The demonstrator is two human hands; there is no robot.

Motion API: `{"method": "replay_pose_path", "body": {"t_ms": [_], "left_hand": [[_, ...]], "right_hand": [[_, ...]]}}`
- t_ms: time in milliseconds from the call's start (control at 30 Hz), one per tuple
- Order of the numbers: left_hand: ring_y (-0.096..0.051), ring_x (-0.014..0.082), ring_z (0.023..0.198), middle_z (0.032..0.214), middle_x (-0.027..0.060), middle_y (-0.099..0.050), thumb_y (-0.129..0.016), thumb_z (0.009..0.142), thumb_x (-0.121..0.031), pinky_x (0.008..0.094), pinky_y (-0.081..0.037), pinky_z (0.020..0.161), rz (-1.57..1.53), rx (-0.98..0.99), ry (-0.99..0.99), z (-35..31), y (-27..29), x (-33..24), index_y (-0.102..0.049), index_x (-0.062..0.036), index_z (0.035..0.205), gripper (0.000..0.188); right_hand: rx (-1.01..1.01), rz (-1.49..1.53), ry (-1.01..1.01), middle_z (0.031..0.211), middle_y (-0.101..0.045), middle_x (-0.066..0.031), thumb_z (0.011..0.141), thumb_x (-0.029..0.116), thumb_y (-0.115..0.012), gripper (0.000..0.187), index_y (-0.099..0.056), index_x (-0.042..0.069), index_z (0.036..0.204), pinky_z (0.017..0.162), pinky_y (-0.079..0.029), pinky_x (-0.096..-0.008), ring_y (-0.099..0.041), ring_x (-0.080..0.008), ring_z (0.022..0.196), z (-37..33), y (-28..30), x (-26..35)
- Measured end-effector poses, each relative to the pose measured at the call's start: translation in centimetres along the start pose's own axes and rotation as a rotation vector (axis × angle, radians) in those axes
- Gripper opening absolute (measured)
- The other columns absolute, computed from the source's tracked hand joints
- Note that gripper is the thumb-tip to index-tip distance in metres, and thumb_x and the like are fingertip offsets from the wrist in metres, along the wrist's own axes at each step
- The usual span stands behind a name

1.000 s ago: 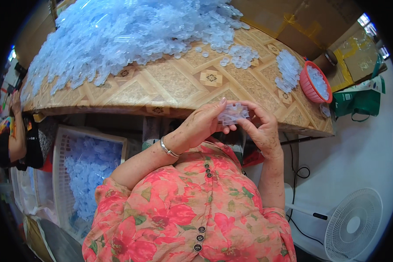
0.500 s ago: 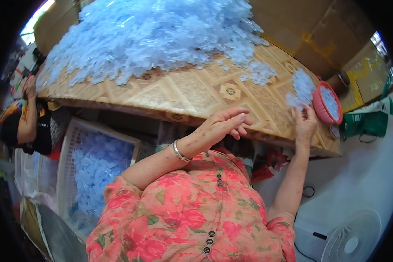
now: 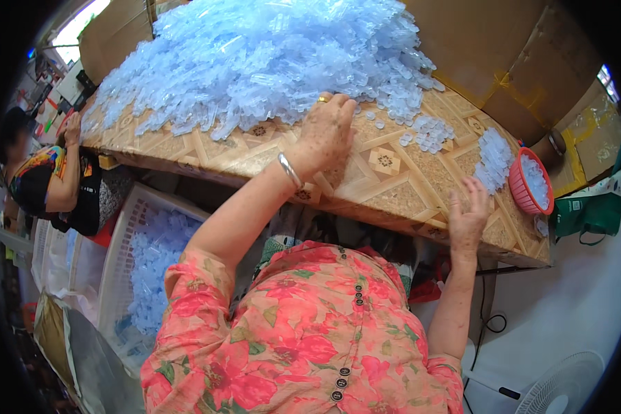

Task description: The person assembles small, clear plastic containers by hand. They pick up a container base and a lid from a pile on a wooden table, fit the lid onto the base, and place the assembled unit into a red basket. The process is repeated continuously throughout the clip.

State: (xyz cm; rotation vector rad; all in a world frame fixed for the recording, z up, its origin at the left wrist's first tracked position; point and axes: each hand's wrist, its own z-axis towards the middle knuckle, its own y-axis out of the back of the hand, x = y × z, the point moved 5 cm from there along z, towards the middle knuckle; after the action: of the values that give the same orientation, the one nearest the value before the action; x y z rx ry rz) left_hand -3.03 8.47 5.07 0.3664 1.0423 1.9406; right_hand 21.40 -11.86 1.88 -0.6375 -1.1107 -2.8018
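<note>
My left hand (image 3: 324, 134), with a bracelet and a ring, reaches over the table to the near edge of a large heap of clear plastic pieces (image 3: 262, 69). Its fingers are bunched and bent down, their tips hidden behind the hand, so what they grip cannot be made out. Over the table's right front part, my right hand (image 3: 469, 214) is open, fingers apart, holding nothing. Just beyond it lies a small pile of translucent pieces (image 3: 493, 162). A red plastic basket (image 3: 522, 190) holding similar pieces stands to its right. Small round clear discs (image 3: 431, 133) lie between the heap and that pile.
A white crate (image 3: 110, 276) of clear pieces stands below the table (image 3: 221, 159) at left. Cardboard (image 3: 490, 41) walls the back right. A green bag (image 3: 590, 214) lies beyond the basket, a fan (image 3: 566, 386) at lower right. Another person (image 3: 55, 172) sits at far left.
My left hand has moved from in front of the table edge up to the heap. My right hand has drawn back from the small pile and opened. The view has shifted slightly.
</note>
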Motion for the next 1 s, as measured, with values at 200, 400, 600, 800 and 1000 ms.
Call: {"method": "replay_pose_path", "body": {"t_ms": [200,400,600,800,1000], "left_hand": [[-0.050,0.0298,0.121,0.138,0.0153,-0.048,-0.067,0.082,-0.015,0.0398,-0.040,0.102,0.291,0.285,-0.035,2.5,-4.0,1.8,-0.059,-0.0091,0.125,0.044],[-0.050,0.0304,0.124,0.139,0.0153,-0.046,-0.065,0.085,-0.015,0.0400,-0.042,0.102,0.370,0.403,-0.040,2.4,-4.1,1.4,-0.059,-0.0105,0.126,0.042],[-0.056,0.0363,0.113,0.137,0.0184,-0.046,-0.066,0.079,-0.003,0.0404,-0.051,0.093,0.216,0.294,-0.101,1.1,-2.3,1.8,-0.058,-0.0037,0.117,0.039],[-0.060,0.0329,0.098,0.104,0.0139,-0.057,-0.062,0.075,0.004,0.0408,-0.051,0.081,0.028,0.031,-0.140,0.1,-1.4,3.5,-0.056,-0.0025,0.095,0.022],[-0.063,0.0240,0.078,0.087,0.0083,-0.059,-0.062,0.080,0.006,0.0336,-0.052,0.071,-0.229,-0.143,0.008,-0.7,-0.3,3.8,-0.057,-0.0027,0.089,0.013]], "right_hand": [[0.031,0.113,0.062,0.120,-0.060,-0.0128,0.081,0.007,-0.071,0.033,-0.064,0.004,0.113,0.100,-0.042,-0.0425,-0.056,-0.0321,0.115,-1.0,-0.5,3.3],[0.046,0.171,0.075,0.120,-0.061,-0.0142,0.081,0.007,-0.070,0.032,-0.065,0.004,0.113,0.099,-0.043,-0.0422,-0.057,-0.0327,0.114,-0.9,0.2,4.4],[0.072,0.212,0.072,0.119,-0.061,-0.0145,0.082,0.006,-0.070,0.031,-0.066,0.005,0.112,0.097,-0.045,-0.0413,-0.058,-0.0329,0.112,-1.4,-0.2,4.9],[0.132,0.284,0.065,0.118,-0.061,-0.0142,0.082,0.005,-0.069,0.030,-0.065,0.004,0.112,0.095,-0.046,-0.0406,-0.059,-0.0323,0.111,-1.4,-1.4,5.7],[0.197,0.297,0.077,0.118,-0.061,-0.0149,0.082,0.005,-0.069,0.031,-0.065,0.004,0.112,0.094,-0.047,-0.0403,-0.060,-0.0328,0.111,-1.1,-2.7,6.8]]}}
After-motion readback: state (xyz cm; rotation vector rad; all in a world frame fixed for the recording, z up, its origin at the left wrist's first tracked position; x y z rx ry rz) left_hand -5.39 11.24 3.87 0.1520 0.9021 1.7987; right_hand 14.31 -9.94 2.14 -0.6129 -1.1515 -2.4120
